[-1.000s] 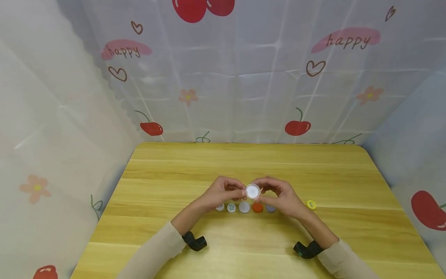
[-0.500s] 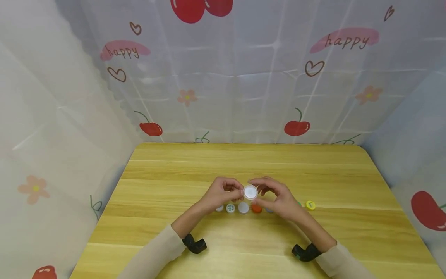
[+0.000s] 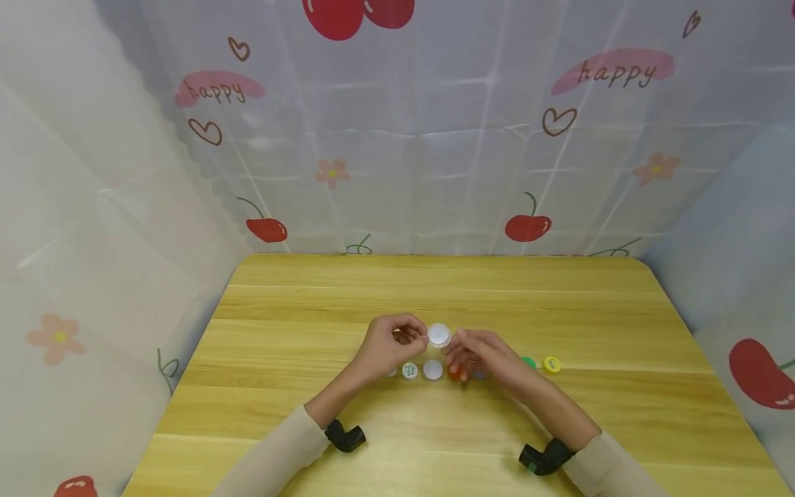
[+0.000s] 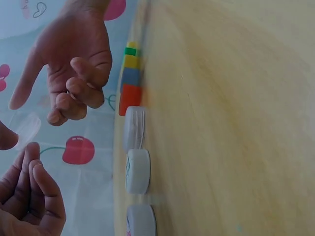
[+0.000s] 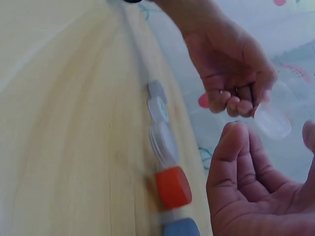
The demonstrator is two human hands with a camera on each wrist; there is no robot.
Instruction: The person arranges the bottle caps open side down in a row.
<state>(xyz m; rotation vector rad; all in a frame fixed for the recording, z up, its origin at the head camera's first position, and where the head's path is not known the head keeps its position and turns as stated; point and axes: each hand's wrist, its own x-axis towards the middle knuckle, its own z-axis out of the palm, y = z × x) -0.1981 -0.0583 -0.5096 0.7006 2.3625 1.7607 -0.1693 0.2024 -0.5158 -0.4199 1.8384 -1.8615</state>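
Observation:
A round, pale, see-through bottle cap (image 3: pixel 439 335) is raised above the table, its flat face toward the head camera. My left hand (image 3: pixel 388 348) pinches its edge between thumb and fingertips; the right wrist view shows the same cap (image 5: pixel 272 121) at those fingertips. Just to the right is my right hand (image 3: pixel 497 359), fingers loosely bent and holding nothing, its fingertips near the cap's rim in the head view. Below the hands stands a row of caps: white with green print (image 3: pixel 409 371), plain white (image 3: pixel 433 371), orange-red (image 5: pixel 173 188) and blue (image 5: pixel 181 228), partly hidden by my right hand.
The row goes on to the right with a green cap (image 3: pixel 528 362) and a yellow cap (image 3: pixel 552 364). At its left end another white cap (image 4: pixel 141 220) shows in the left wrist view. A printed curtain (image 3: pixel 397 186) hangs behind the wooden table (image 3: pixel 428 290).
My right hand has turned and drawn its thumb and fingers away from around the held cap. The left hand has shifted slightly left with the cap, and the green cap has come into view.

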